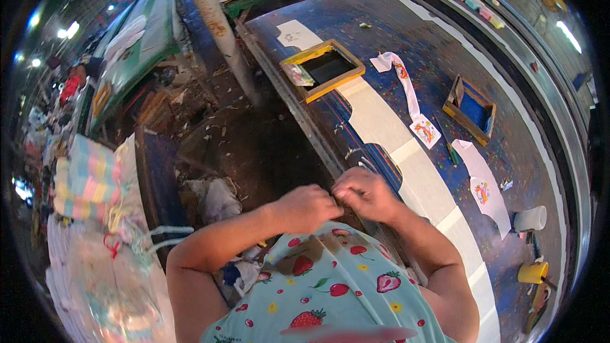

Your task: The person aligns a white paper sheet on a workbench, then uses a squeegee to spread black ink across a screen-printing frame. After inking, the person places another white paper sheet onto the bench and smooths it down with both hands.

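Currently: both hands at tabletop edge

Left hand & right hand: fingers curled, knuckles touching, pinching sth too small to tell. White strip just beyond hands. Yellow frame well beyond. Advice: keep grip steady, close to strip.

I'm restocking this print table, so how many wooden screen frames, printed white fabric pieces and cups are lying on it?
Wooden screen frames: 2, a yellow one and a blue-filled one
Printed white fabric pieces: 2, a long strip and a wider piece
Cups: 2, white and yellow
Total: 6
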{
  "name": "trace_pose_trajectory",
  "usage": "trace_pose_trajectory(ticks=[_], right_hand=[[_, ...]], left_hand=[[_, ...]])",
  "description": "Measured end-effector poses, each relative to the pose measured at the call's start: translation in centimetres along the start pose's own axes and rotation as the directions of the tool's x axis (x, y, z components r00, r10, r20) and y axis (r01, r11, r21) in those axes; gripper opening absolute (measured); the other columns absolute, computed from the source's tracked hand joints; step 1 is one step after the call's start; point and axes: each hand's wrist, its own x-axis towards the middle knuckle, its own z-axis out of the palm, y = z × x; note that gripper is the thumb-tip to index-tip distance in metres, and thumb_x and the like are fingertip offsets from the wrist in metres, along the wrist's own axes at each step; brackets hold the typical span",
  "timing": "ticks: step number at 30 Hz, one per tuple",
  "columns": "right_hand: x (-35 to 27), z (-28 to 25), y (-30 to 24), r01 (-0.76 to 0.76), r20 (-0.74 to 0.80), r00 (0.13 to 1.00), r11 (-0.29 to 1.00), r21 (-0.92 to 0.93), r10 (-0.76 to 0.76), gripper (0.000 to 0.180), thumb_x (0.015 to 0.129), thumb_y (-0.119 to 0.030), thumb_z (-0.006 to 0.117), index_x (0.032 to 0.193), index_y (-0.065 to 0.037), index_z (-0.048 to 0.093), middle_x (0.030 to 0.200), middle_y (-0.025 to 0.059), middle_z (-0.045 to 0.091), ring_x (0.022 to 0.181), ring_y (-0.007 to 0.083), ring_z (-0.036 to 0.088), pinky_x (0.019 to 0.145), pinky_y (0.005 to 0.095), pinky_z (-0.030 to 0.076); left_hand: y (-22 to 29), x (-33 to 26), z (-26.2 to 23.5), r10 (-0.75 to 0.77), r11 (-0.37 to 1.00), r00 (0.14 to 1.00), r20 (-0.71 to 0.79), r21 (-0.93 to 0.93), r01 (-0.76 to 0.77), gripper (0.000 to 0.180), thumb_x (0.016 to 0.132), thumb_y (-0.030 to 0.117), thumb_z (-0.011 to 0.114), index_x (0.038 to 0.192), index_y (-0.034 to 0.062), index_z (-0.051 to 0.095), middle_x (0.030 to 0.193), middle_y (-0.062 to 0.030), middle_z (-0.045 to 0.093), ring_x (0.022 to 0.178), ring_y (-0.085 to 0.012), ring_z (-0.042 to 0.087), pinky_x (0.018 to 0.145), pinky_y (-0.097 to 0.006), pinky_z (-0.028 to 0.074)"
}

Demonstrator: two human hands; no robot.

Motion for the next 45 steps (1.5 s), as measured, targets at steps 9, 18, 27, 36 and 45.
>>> trace_pose_trajectory(ticks=[9,18,27,36,45], right_hand=[[5.9,-2.6,8.7,-0.434,-0.688,0.639,0.9,0.045,0.343,0.014,0.102,-0.007,0.081,0.092,-0.002,0.074,0.093,0.008,0.074,0.087,0.0188,0.068,0.082,0.0341,0.054],[21.6,8.6,16.4,-0.686,-0.795,0.417,0.726,0.043,0.441,0.023,0.1,-0.005,0.08,0.122,-0.002,0.076,0.13,0.0164,0.074,0.116,0.0267,0.073,0.099,0.0393,0.06],[26.8,12.4,20.8,-0.736,-0.823,0.093,0.596,0.322,0.56,0.053,0.101,-0.004,0.078,0.152,-0.006,0.064,0.161,0.0149,0.055,0.143,0.028,0.061,0.113,0.0399,0.056],[27.5,14.6,22.3,-0.679,-0.82,0.037,0.617,0.398,0.57,0.051,0.102,0.004,0.075,0.151,-0.002,0.062,0.161,0.0139,0.053,0.142,0.026,0.061,0.119,0.0404,0.055],[25.1,14.8,18.7,-0.722,-0.876,-0.043,0.592,0.36,0.48,0.049,0.1,-0.007,0.081,0.147,-0.005,0.069,0.163,0.0209,0.052,0.145,0.0324,0.059,0.115,0.0407,0.054]], left_hand=[[-32.1,5.4,-10.7,0.047,0.996,0.779,-0.625,-0.034,-0.087,0.012,0.093,0.01,0.088,0.094,0.0082,0.076,0.091,-0.0096,0.075,0.09,-0.0361,0.075,0.078,-0.047,0.059],[-57.6,11.5,-10.9,-0.158,0.969,0.835,-0.528,-0.243,0.029,0.03,0.1,0.002,0.078,0.13,0.0008,0.076,0.134,-0.0192,0.077,0.127,-0.0385,0.073,0.11,-0.048,0.058],[-61.0,14.1,-7.7,-0.155,0.866,0.955,-0.254,-0.5,0.008,0.051,0.093,0.003,0.08,0.144,0.004,0.071,0.151,-0.0224,0.068,0.143,-0.0446,0.061,0.121,-0.053,0.051],[-61.0,15.3,-6.9,-0.241,0.82,0.953,-0.184,-0.564,0.098,0.049,0.085,-0.01,0.071,0.131,0.0052,0.08,0.152,-0.0252,0.067,0.144,-0.0432,0.062,0.124,-0.05,0.049],[-53.8,15.2,-7.4,-0.128,0.83,0.94,-0.318,-0.552,-0.074,0.033,0.087,-0.013,0.07,0.111,0.006,0.081,0.159,-0.0271,0.061,0.15,-0.0429,0.057,0.127,-0.05,0.043]])
